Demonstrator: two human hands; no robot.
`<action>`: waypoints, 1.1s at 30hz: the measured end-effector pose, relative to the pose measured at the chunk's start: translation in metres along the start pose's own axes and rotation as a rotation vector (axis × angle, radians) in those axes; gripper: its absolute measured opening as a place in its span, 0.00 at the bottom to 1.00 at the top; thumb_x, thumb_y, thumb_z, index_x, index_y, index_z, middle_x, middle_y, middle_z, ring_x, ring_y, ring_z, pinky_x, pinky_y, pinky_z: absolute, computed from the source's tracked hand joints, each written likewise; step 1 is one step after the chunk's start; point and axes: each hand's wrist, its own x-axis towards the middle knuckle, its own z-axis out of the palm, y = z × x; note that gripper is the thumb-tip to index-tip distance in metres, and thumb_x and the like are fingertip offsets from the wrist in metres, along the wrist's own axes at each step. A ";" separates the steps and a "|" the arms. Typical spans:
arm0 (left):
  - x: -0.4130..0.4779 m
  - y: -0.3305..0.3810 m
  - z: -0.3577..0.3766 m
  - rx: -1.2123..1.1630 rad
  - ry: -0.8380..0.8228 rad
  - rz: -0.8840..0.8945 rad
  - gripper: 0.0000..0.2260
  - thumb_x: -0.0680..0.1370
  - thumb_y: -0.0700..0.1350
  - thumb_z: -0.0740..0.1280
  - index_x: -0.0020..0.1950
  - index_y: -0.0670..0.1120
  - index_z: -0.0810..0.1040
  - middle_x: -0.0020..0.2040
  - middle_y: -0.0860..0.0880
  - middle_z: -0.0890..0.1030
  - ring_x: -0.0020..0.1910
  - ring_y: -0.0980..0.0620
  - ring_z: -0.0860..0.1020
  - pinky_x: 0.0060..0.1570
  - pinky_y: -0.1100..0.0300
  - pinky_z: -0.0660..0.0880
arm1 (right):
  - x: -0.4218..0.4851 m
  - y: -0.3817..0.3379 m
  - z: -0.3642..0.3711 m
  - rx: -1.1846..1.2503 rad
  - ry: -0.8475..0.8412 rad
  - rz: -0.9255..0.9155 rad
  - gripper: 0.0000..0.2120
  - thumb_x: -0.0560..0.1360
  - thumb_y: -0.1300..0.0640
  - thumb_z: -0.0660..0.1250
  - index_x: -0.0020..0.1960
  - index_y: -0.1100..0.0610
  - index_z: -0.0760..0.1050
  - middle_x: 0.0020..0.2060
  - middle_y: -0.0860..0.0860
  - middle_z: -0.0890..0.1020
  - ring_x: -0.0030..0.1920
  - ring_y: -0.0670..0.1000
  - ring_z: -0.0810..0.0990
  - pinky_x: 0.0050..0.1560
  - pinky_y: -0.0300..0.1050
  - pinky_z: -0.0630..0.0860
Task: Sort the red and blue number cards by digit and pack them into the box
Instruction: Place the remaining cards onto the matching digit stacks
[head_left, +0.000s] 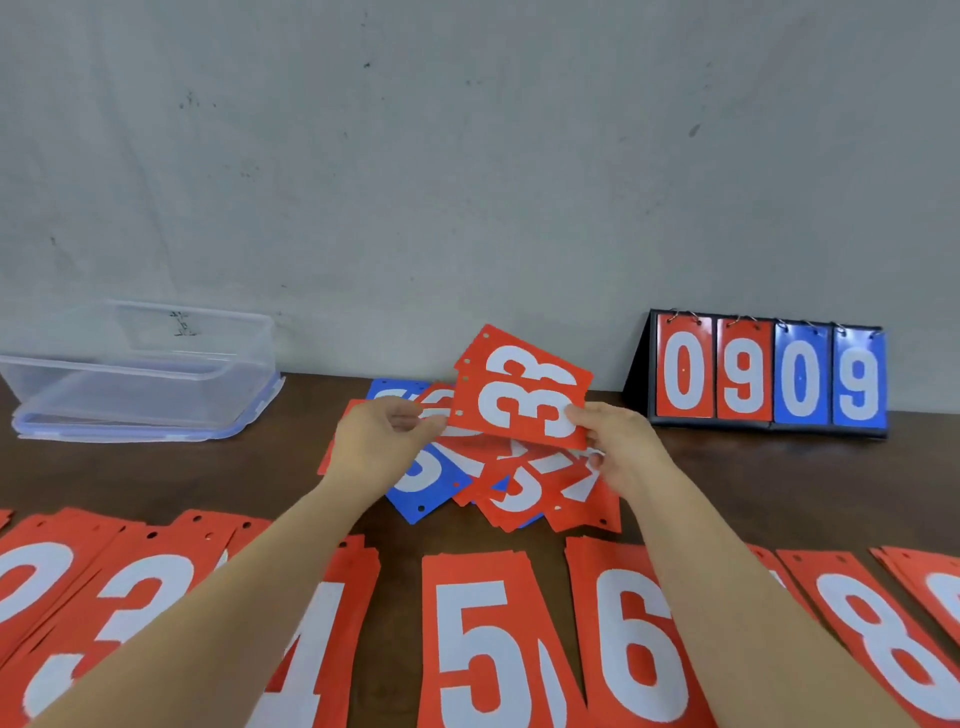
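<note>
My right hand (618, 447) pinches a small fan of red cards showing the digit 3 (519, 400), lifted above a loose heap of red and blue cards (493, 483) at the table's middle. My left hand (379, 441) touches the fan's left edge, fingers curled around another red card there. Along the near edge lie sorted red stacks: a 3 stack (140, 597), a 4 stack (322, 649), a 5 stack (478, 639), a 6 stack (628, 649) and an 8 stack (893, 639). The clear plastic box (140, 374) stands at the back left.
A black flip scoreboard (769, 379) reading 0 9 0 9 stands at the back right against the grey wall. A blue-rimmed lid (249, 421) lies under the box. More red stacks are cut off at both near corners.
</note>
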 end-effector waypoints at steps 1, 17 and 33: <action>-0.001 0.007 0.003 -0.062 -0.023 -0.044 0.16 0.75 0.53 0.72 0.58 0.44 0.81 0.53 0.48 0.83 0.48 0.54 0.80 0.39 0.69 0.73 | -0.004 -0.002 0.004 0.061 -0.015 -0.014 0.11 0.75 0.53 0.71 0.55 0.55 0.79 0.51 0.53 0.84 0.51 0.53 0.82 0.45 0.47 0.77; 0.000 0.018 0.010 -0.605 -0.172 -0.248 0.08 0.78 0.41 0.70 0.56 0.44 0.80 0.51 0.46 0.85 0.49 0.48 0.83 0.45 0.56 0.79 | -0.045 -0.015 0.024 0.144 -0.153 -0.142 0.11 0.73 0.48 0.71 0.51 0.53 0.82 0.44 0.51 0.86 0.46 0.53 0.85 0.47 0.48 0.80; -0.009 0.010 -0.001 -0.663 -0.108 -0.245 0.10 0.81 0.44 0.65 0.61 0.44 0.78 0.57 0.45 0.83 0.56 0.44 0.82 0.59 0.43 0.77 | -0.054 -0.015 0.021 0.151 -0.053 -0.110 0.05 0.75 0.53 0.71 0.49 0.54 0.80 0.46 0.51 0.84 0.44 0.50 0.83 0.37 0.42 0.75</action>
